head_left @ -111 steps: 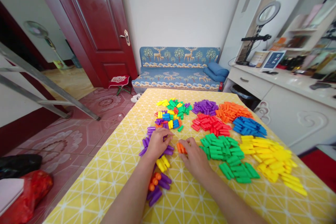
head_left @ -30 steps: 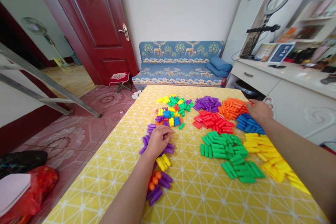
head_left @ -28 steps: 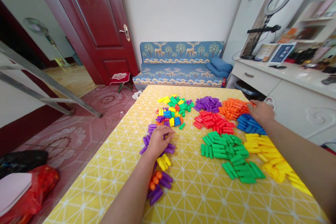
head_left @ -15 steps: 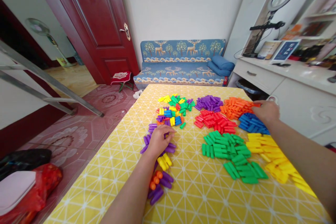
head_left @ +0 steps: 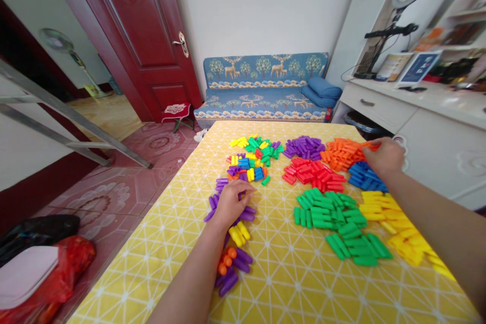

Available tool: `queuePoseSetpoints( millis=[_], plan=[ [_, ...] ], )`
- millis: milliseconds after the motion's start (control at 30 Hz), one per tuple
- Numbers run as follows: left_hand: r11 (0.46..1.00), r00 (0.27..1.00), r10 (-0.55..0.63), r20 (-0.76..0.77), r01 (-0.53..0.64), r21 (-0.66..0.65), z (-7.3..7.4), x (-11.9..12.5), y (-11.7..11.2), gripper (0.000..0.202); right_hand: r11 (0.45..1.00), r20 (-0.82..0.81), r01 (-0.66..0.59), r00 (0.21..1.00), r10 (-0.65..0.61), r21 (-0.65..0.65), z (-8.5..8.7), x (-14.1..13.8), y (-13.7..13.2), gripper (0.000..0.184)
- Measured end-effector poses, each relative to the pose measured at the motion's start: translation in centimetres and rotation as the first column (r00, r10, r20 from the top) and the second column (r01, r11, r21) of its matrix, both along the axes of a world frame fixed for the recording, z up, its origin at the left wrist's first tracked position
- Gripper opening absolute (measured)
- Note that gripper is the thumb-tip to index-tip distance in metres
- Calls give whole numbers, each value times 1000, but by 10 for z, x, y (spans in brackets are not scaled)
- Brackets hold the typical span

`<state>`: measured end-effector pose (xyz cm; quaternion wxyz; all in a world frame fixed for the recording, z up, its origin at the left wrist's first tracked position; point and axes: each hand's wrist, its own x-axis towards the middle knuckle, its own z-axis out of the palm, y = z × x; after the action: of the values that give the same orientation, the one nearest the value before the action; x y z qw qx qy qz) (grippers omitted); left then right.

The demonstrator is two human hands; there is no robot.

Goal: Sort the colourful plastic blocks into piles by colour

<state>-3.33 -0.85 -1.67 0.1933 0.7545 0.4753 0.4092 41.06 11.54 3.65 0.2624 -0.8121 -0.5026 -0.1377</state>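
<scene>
My left hand (head_left: pixel 231 205) rests over a row of purple plastic tubes (head_left: pixel 248 215) on the left of the table. Its fingers are loosely bent and apart, with nothing visible between thumb and forefinger. At the far right, my right hand (head_left: pixel 386 157) has its fingertips closed at the edge of a pile of orange plastic tubes (head_left: pixel 341 153), an orange piece showing between them. The blue tubes (head_left: pixel 366 177) lie just below that hand. Closer to me than the left hand are yellow tubes (head_left: pixel 239 234) and orange round-ended pieces (head_left: pixel 228 260).
Piles of purple (head_left: pixel 304 148), red (head_left: pixel 313 174), green (head_left: pixel 330 210) and yellow tubes (head_left: pixel 402 225) lie across the right half. A mixed-colour heap (head_left: pixel 250 162) sits farther left. A patterned yellow cloth (head_left: pixel 152 258) covers the table. Beyond stands a blue sofa (head_left: pixel 261 96).
My right hand has shifted slightly at the orange pile, its fingertips turning in. My left hand has hardly moved. The view has drifted a little.
</scene>
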Motion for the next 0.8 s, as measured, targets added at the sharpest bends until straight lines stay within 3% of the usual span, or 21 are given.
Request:
queuePoseSetpoints(
  millis=[100,200,333,467,567,667,733,800],
  plan=[
    [1000,1000,9,-3,-9,0,-1,0,0,15,984,132,-175,976,170,21,-1,-8,-3,35],
    [1000,1000,9,0,-9,-1,-2,0,1,15,947,231,-303,919,320,-106,-3,-18,-5,34],
    [1000,1000,2,-4,-2,0,1,0,-1,15,940,243,-275,916,320,-203,-6,-28,-6,35],
    [1000,1000,10,-15,-10,6,2,1,-1,16,947,232,-269,924,305,-173,-9,-29,-5,38],
    [1000,1000,16,-11,-16,7,-1,0,0,16,943,191,-317,924,331,-98,-11,-26,-3,37],
    [1000,1000,12,-10,-11,16,-3,0,1,16,923,119,-380,921,371,67,-7,-36,-4,35],
    [1000,1000,10,-14,-10,20,-3,0,2,16,870,54,-443,895,442,216,0,-61,-11,31],
    [1000,1000,10,-16,-10,17,-2,0,1,16,777,-36,-517,824,565,360,7,-100,-27,26]
  ],
)
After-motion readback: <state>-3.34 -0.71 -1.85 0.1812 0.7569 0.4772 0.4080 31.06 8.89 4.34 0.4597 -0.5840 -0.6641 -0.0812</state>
